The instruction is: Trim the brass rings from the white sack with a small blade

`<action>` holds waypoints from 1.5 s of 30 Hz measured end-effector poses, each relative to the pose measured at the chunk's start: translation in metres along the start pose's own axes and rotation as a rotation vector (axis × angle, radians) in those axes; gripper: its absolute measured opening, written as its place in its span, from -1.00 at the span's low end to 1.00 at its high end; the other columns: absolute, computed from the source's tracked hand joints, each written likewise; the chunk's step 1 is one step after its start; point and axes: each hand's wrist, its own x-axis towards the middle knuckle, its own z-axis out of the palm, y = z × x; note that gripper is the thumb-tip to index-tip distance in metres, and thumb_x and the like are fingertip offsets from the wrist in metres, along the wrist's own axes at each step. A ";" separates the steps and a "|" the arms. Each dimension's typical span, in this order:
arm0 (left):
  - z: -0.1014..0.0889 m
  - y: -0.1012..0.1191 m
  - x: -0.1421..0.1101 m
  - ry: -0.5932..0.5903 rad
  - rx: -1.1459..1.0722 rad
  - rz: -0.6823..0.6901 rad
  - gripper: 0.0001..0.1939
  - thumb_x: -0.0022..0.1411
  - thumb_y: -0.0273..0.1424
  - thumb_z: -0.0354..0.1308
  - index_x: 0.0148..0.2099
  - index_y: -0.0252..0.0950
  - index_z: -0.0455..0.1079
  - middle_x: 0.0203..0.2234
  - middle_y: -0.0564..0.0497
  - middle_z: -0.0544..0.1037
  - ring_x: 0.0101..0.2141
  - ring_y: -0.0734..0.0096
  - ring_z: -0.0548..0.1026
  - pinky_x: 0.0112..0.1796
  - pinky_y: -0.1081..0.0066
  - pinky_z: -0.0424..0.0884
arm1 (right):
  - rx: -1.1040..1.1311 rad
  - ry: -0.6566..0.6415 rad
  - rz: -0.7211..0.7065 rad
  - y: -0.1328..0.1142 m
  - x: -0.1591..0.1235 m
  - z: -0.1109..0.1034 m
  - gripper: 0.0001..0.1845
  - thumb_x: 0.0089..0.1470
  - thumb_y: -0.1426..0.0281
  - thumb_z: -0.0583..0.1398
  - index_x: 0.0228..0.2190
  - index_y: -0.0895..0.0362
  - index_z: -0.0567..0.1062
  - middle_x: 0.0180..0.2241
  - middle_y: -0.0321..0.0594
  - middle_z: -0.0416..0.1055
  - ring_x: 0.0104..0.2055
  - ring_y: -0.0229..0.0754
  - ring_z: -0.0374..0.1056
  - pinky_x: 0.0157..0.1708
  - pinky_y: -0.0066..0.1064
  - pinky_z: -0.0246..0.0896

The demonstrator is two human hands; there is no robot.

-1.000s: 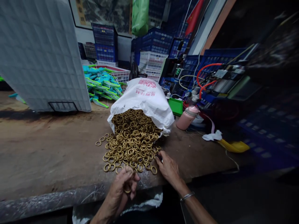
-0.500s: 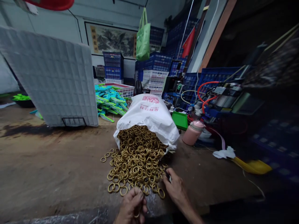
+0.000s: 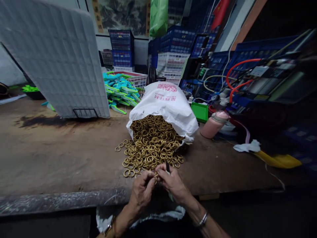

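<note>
My left hand [image 3: 143, 189] is closed, its thumb and fingers pinching a brown-gold ring [image 3: 156, 176] at the table's front edge. Close beside it, my right hand [image 3: 174, 185] is closed round a slim tool [image 3: 167, 167] with a dark, blade-like tip pointing up; a pale part shows below the fist. The right fingertips meet the ring as well. Just beyond both hands lies a heap of similar rings [image 3: 151, 150], spilling from the open mouth of a white woven sack [image 3: 165, 102] with red print. Fingers hide part of the held ring.
A grey quilted panel [image 3: 61, 66] stands on the table [image 3: 61, 158] at left. Turquoise-green plastic pieces [image 3: 121, 91] are piled behind it. To the right are a green tray [image 3: 199, 111], a pink bottle [image 3: 215, 125] and a machine with orange hoses [image 3: 231, 74]. Pale cloth [image 3: 158, 216] hangs below the edge.
My hands, apart before, have come together over the table's front edge, the right moving in towards the left. The view has tipped downward, so my forearms now show.
</note>
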 end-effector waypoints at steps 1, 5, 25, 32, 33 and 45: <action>0.000 0.001 0.000 0.010 -0.020 -0.029 -0.84 0.10 -0.34 0.05 -0.41 -0.29 0.40 -0.54 0.01 0.44 -0.46 0.39 0.35 -0.37 0.44 0.26 | -0.060 0.018 -0.052 0.001 0.001 0.000 -0.77 -0.06 0.22 0.08 -0.50 0.15 0.32 -0.61 -0.39 0.22 -0.62 -0.40 0.04 -0.63 -0.57 -0.02; 0.003 0.008 0.001 0.022 -0.170 -0.197 -0.80 0.04 -0.28 0.11 -0.47 -0.32 0.34 -0.62 0.08 0.35 -0.55 0.49 0.27 -0.47 0.50 0.21 | -0.247 0.064 -0.146 0.005 0.005 -0.002 -0.75 -0.06 0.22 0.09 -0.55 0.15 0.34 -0.57 -0.35 0.26 -0.49 -0.33 0.16 -0.46 -0.52 0.10; 0.005 0.004 0.000 -0.032 -0.409 -0.414 -0.66 0.00 -0.10 0.11 -0.45 -0.28 0.17 -0.67 0.19 0.23 -0.70 0.67 0.07 -0.65 0.58 -0.01 | -0.939 -0.004 -0.331 0.012 -0.006 -0.004 -0.69 -0.30 0.65 -0.05 -0.45 0.10 0.27 -0.53 -0.31 0.31 -0.48 -0.28 0.20 -0.46 -0.51 -0.07; 0.003 0.001 -0.002 -0.056 -0.281 -0.279 -0.69 0.09 -0.15 0.04 -0.47 -0.29 0.17 -0.65 0.15 0.24 -0.65 0.63 0.14 -0.63 0.57 0.07 | -1.005 -0.011 -0.300 0.011 -0.002 -0.001 -0.72 -0.26 0.65 -0.03 -0.45 0.10 0.26 -0.53 -0.31 0.34 -0.48 -0.29 0.21 -0.50 -0.53 -0.11; 0.002 0.004 -0.003 -0.067 -0.286 -0.294 -0.69 0.09 -0.15 0.04 -0.48 -0.29 0.16 -0.67 0.16 0.24 -0.67 0.64 0.13 -0.64 0.58 0.07 | -1.025 0.009 -0.279 0.010 -0.001 -0.003 -0.73 -0.25 0.65 -0.02 -0.45 0.11 0.26 -0.53 -0.30 0.34 -0.48 -0.29 0.22 -0.50 -0.53 -0.11; -0.011 0.005 -0.009 -0.091 -0.694 -0.521 -0.76 0.11 -0.23 0.06 -0.38 -0.34 0.26 -0.48 0.03 0.40 -0.66 0.66 0.22 -0.71 0.62 0.11 | -0.967 0.305 -0.156 0.041 -0.016 -0.082 -0.86 0.02 0.36 -0.03 -0.43 0.11 0.31 -0.49 -0.25 0.39 -0.48 -0.25 0.29 -0.48 -0.50 0.04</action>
